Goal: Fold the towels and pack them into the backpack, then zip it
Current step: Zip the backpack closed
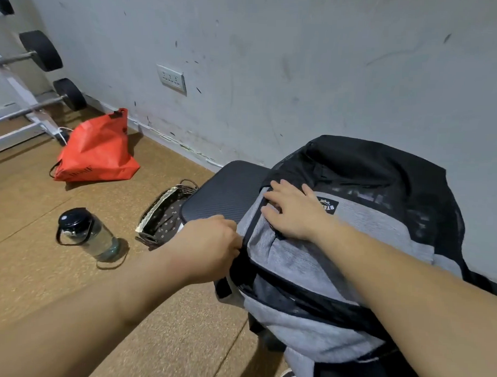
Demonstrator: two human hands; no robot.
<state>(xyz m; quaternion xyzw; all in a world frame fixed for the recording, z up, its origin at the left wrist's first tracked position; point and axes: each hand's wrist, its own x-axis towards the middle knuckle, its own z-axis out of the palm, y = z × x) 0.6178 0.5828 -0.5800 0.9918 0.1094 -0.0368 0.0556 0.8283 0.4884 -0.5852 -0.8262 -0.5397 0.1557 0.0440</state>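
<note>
Grey knit-look backpack [323,261] with black mesh top and black trim, bulging, lying on a black ribbed bench pad [224,193] against the wall. Right hand [294,212] flat on the grey front panel beside a small black label, fingers spread and pressing. Left hand [211,246] at the backpack's left edge, fingers curled tight on the black-trimmed seam, anything pinched there hidden by the knuckles. Below, cork-brown floor [40,294]: wicker basket [164,216] with dotted dark lining just beside the pad, clear water bottle [88,233] with black lid farther left, crumpled red bag [96,152] near the skirting. Behind, scuffed grey wall [302,63] with a white socket plate [172,78]. Black-weighted barbells [41,51] on a white rack at far left.
</note>
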